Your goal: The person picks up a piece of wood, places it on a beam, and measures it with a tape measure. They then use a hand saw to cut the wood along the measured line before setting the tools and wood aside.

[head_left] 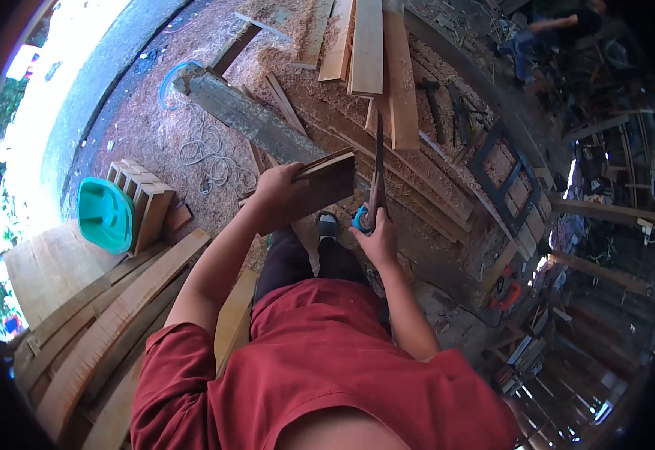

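Note:
My left hand grips a short wooden board by its near end, out in front of my legs. The board is tilted, and it may be two pieces laid together. In my right hand is a handsaw with a blue handle, its blade seen nearly edge-on and pointing up and away. The saw blade stands just right of the board's far end; a small gap seems to lie between them. The fingers of both hands are wrapped round and partly hidden.
A thick weathered beam lies ahead among shavings and tangled cord. Long planks reach away at the top. A teal tub and stacked boards stand left. A dark wooden frame lies right; another person is beyond.

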The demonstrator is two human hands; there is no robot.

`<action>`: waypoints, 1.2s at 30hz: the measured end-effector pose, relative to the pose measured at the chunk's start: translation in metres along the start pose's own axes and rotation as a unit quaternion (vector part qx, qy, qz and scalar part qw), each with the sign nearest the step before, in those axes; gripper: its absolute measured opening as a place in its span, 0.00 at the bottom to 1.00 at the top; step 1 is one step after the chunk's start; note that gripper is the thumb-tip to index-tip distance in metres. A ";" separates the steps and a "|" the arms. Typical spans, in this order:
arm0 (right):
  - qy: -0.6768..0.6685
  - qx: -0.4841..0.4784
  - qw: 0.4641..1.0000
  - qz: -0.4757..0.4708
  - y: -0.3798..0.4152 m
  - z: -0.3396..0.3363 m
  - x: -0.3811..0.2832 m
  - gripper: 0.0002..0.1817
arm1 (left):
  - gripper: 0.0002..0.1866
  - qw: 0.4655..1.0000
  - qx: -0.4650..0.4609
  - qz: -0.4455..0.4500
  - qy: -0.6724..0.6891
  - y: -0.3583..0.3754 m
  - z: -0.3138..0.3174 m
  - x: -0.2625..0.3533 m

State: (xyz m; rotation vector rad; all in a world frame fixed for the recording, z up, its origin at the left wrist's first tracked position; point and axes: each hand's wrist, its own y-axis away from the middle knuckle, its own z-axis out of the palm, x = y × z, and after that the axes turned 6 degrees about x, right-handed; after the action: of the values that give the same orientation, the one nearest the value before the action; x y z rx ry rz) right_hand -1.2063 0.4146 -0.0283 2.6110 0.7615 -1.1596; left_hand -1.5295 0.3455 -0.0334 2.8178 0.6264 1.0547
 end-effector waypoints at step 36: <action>0.156 0.247 0.881 0.372 0.059 0.081 0.105 0.34 | 0.19 0.936 -0.130 0.320 -0.059 -0.165 0.237 -0.022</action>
State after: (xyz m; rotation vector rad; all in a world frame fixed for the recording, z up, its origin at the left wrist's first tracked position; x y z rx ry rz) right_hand -1.1684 0.3751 -0.1628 3.0567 -0.5856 -0.7549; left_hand -1.4499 0.5056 -0.2608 2.8539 -0.4542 0.9250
